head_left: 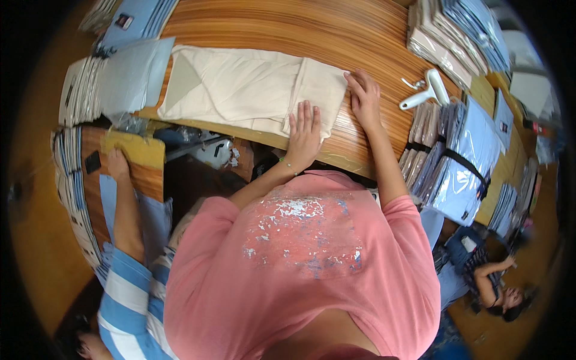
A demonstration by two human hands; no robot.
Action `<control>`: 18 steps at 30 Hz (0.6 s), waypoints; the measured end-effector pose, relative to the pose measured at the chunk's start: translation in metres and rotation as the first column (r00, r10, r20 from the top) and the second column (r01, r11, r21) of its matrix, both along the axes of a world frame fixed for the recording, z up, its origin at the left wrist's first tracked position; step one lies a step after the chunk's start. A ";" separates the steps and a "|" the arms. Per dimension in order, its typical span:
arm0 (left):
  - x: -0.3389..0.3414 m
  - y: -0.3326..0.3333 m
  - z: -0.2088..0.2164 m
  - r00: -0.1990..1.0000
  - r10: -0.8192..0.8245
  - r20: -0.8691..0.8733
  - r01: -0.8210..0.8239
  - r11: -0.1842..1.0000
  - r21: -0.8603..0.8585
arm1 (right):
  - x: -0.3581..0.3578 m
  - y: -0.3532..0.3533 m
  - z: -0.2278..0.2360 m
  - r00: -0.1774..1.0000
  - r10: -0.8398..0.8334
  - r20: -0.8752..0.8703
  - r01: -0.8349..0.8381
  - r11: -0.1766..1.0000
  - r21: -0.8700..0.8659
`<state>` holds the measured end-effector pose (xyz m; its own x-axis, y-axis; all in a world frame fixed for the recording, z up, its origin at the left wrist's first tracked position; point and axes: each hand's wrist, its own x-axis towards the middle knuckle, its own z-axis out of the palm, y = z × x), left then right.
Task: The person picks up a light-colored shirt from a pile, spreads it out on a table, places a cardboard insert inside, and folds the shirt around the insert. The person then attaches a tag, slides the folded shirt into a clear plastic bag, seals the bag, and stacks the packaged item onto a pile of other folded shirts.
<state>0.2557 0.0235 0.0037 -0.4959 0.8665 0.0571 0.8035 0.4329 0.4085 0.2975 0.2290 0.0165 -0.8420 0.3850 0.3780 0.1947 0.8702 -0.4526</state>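
Observation:
A cream cloth garment (246,84), folded into a long flat shape, lies across the near edge of the wooden table. A separate fold runs crosswise near its right end. My left hand (306,135) rests palm down on the garment's right part, fingers stretched out and holding nothing. At the garment's right edge is my right hand (365,99), its fingers loosely bent and apart. One fingertip touches the cloth's far right corner; the other fingers are beside it over the table. To the right of that hand lies a white lint roller (427,91).
Stacks of bagged folded shirts (453,159) line the right side, with more shirt piles (450,42) behind. At left stand other shirt stacks (120,81). A co-worker's arm (128,204) reaches a board at left; another person (489,279) is at lower right.

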 end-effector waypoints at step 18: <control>-0.197 -0.137 0.070 0.338 0.186 0.923 -0.773 0.615 0.159 | -0.241 -0.058 0.080 0.834 0.503 0.228 -0.225 0.686 -0.692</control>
<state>0.0586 -0.1132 0.0737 -0.8678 0.3966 -0.2994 -0.2823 0.1024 0.9539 0.0567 0.1710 0.0964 -0.9791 0.0394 -0.1995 0.1952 0.4575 -0.8675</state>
